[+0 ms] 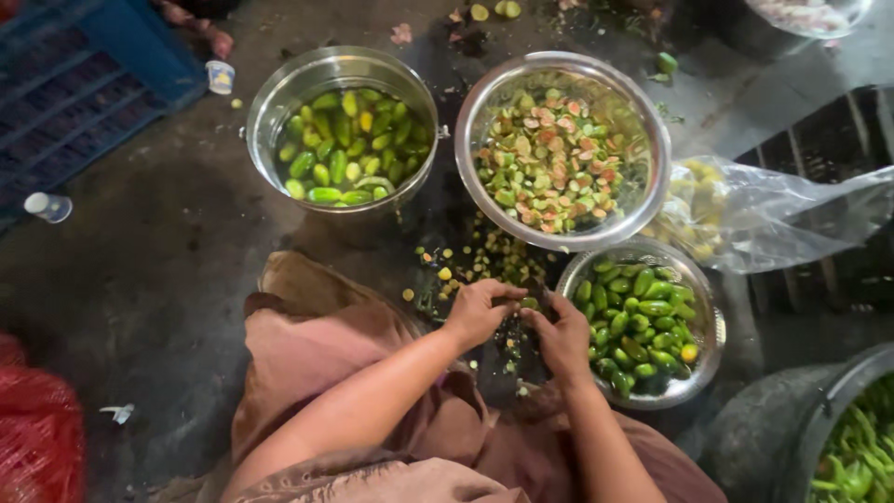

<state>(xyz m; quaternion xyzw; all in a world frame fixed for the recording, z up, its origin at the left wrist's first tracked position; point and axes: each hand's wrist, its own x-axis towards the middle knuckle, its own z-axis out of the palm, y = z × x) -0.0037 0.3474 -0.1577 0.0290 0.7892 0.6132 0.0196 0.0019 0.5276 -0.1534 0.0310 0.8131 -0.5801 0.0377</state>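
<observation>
A person sits on the dark concrete floor (158,279) with vessels fanned out ahead; the largest, a wide steel bowl (484,102), is well filled with cut slices showing pink and pale green insides; to its left a steel pot (270,102) holds whole green gourds in water; nearer the right knee a smaller steel bowl (708,349) is heaped with whole small green gourds, so plenty looks uncut as yet; at the lower right a dark tub (773,438) holds more green vegetables, and a clear plastic bag (792,214) lies behind. Between the bowls a scatter of trimmed ends (484,256) lies on the floor, just ahead of the hands. The left hand (477,312) is curled, fingertips pinching one small green gourd (529,303); the right hand (563,335) is closed against the same gourd from the other side; whether it grips a blade I cannot tell. By my reckoning the work is somewhere mid-way.
</observation>
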